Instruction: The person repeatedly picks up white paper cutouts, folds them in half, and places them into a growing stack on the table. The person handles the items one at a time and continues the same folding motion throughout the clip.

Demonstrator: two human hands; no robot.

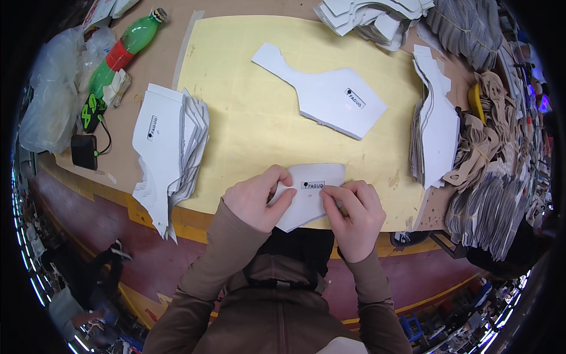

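My left hand (pixel 257 199) pinches the left edge of a white shoe-upper piece (pixel 302 211) near the table's front edge. Thumb and fingers of my right hand (pixel 358 217) come together at the right end of a small dark-printed label (pixel 312 185) on that same piece. Whether the right fingertips grip the label or the piece beneath is hidden. Beyond my hands lies a stack of similar white cut pieces (pixel 327 94), its top one bearing a printed label. Another stack of labelled white pieces (pixel 158 147) sits to the left, fanned out unevenly and overhanging the front edge.
A yellow sheet (pixel 247 130) covers the table. More white pieces (pixel 437 130) stand at the right, beside bundled tan pieces (pixel 474 150) and grey bundles (pixel 486 209). White bundles (pixel 377 17) lie at the back. A green bottle (pixel 127 50), plastic bag (pixel 53 94) and black device (pixel 84 151) occupy the left.
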